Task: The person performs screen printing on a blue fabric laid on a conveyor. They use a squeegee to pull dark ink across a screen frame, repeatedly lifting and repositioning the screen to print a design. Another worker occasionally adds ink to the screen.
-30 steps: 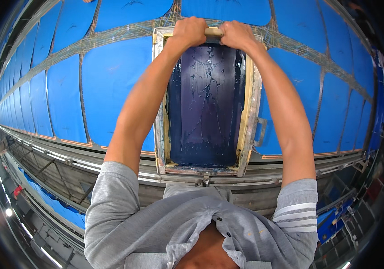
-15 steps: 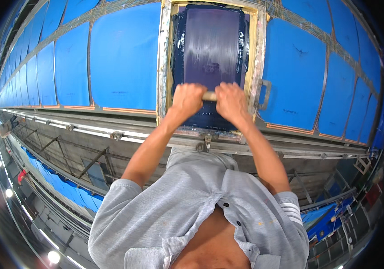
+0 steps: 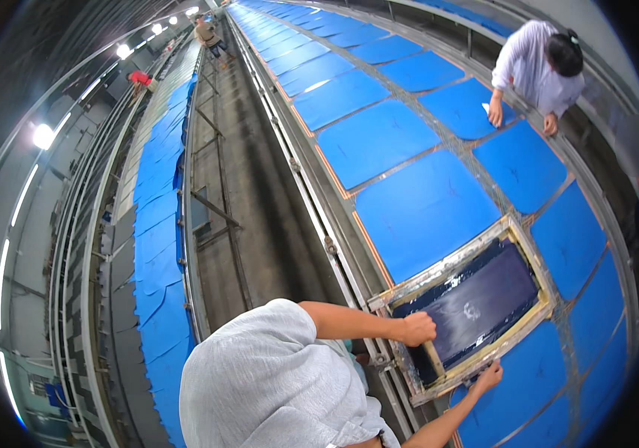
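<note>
A screen-printing frame (image 3: 548, 302) with a yellowish inner border lies over the long table, at the lower right. Dark blue ink (image 3: 407, 306) pools around the edges of its purplish mesh (image 3: 476, 310). Inside the near end of the frame, my left hand (image 3: 418, 328) is closed on a squeegee (image 3: 434, 360) with a pale handle. My right hand (image 3: 489, 375) is outside the frame's right side, with its fingers curled at the side handle there. The hand mostly covers that handle.
Blue fabric panels (image 3: 424, 205) lie in rows along the table. A metal rail (image 3: 297, 168) runs down its near side. Across the table, a person in a pale shirt (image 3: 536, 63) leans over a panel. A walkway (image 3: 259, 224) and another table with blue sheets (image 3: 159, 246) are to the left.
My view has swung round to look along the table. My right hand has left the squeegee and moved to the frame's side handle. The left hand stays on the squeegee.
</note>
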Action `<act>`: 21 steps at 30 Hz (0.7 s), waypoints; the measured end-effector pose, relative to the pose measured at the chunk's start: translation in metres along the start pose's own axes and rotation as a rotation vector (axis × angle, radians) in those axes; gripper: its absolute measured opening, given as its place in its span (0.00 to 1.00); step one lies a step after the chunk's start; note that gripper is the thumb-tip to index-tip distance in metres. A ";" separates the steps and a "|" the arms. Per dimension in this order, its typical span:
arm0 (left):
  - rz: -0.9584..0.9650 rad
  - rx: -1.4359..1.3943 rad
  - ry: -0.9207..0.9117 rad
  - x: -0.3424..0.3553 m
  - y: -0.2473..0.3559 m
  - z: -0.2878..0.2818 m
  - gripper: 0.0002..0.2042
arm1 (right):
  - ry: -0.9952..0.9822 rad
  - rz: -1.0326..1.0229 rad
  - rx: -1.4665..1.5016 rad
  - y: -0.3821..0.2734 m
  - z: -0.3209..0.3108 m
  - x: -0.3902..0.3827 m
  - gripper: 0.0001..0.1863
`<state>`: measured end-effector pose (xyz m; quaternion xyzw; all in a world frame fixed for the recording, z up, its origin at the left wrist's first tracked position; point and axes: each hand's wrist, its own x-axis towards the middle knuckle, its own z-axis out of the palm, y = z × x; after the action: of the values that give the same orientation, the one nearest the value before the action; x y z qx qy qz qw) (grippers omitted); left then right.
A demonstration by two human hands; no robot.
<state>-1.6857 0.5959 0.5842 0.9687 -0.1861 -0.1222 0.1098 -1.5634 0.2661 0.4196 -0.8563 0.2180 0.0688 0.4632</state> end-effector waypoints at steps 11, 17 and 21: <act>-0.082 -0.133 0.065 -0.044 -0.050 -0.034 0.07 | 0.222 -0.158 0.091 -0.121 0.009 -0.047 0.20; -0.090 -0.036 0.023 -0.090 -0.180 -0.072 0.05 | 0.179 -0.124 0.257 -0.156 0.148 -0.084 0.19; -0.080 -0.045 0.009 -0.111 -0.235 -0.076 0.04 | 0.145 -0.004 0.411 -0.190 0.201 -0.116 0.17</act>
<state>-1.6865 0.8648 0.6175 0.9732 -0.1439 -0.1264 0.1272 -1.5670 0.5584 0.4891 -0.7470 0.2586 -0.0395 0.6112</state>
